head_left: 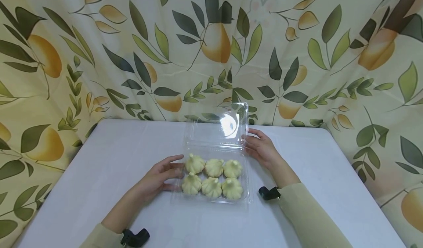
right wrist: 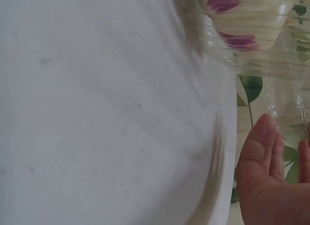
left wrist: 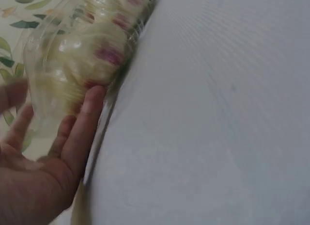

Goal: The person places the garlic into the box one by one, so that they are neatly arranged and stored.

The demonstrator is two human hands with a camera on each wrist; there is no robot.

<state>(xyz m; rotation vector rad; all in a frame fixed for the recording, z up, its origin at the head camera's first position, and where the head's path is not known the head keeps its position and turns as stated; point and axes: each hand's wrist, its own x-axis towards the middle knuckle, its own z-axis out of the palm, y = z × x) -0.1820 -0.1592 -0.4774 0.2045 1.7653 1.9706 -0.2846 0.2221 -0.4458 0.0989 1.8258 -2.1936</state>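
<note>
A clear plastic clamshell box [head_left: 248,193] lies on the table with its lid [head_left: 211,132] raised at the back. Several pale garlic bulbs [head_left: 211,187] sit inside in two rows; purple patches show on the bulbs [left wrist: 109,54] in the left wrist view. My left hand [head_left: 162,174] is at the box's left side, its extended fingers touching the wall. At the lid's right edge is my right hand [head_left: 262,148], fingers reaching to the plastic and thumb [right wrist: 264,133] apart from them. Clear plastic partly overlaps those fingertips.
A white cloth covers the table [head_left: 132,137]. Behind and beside it hangs a curtain [head_left: 185,79] printed with fruit and leaves. Black clips [head_left: 269,193] are at both sleeve cuffs.
</note>
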